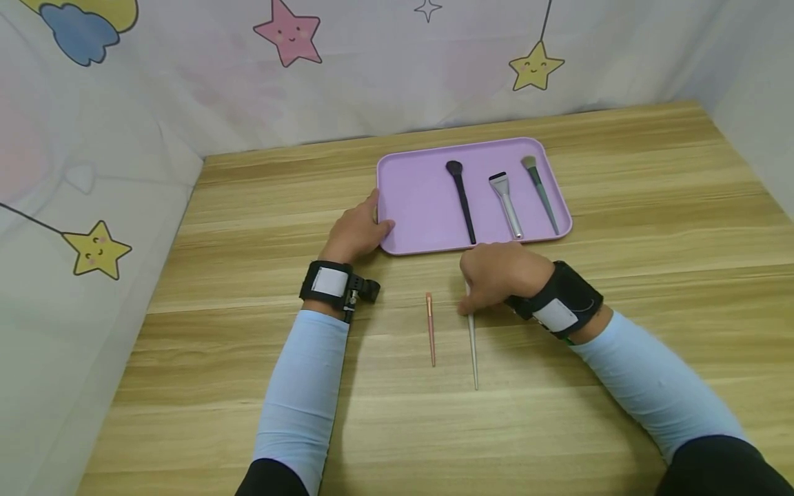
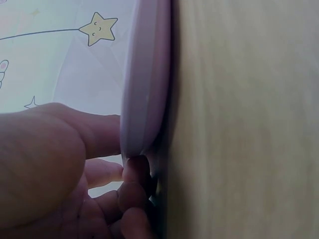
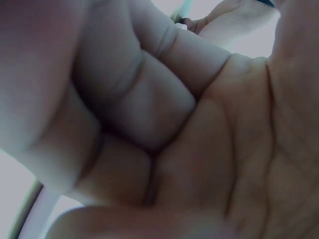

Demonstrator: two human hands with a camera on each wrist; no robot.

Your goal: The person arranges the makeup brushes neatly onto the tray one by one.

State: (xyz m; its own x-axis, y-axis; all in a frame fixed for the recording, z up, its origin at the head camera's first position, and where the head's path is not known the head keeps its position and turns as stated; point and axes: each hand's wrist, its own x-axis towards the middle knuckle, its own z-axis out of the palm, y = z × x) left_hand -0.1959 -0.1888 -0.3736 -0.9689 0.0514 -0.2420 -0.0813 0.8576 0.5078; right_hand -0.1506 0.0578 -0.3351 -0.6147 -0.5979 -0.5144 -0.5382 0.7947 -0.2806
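The left hand point(image 1: 355, 233) pinches the left edge of a smooth lilac tray point(image 1: 412, 200) with a raised rim. On the wooden table point(image 1: 211, 344) lies a slim pinkish brush point(image 1: 431, 332). Beside it, near the tray, the right hand point(image 1: 505, 275) pinches a slender pale-grey stick point(image 1: 474, 351), probably a brush handle, its upper end hidden by the hand.

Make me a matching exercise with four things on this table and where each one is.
1. Slim pink brush
2. Brush with a green handle
3. Long black brush
4. Thin pale-grey handle

A. Held in the right hand
B. Rightmost on the lilac rectangular tray
C. Untouched on the woodgrain table
D. Leftmost brush on that tray

Pairs: 1-C, 2-B, 3-D, 4-A
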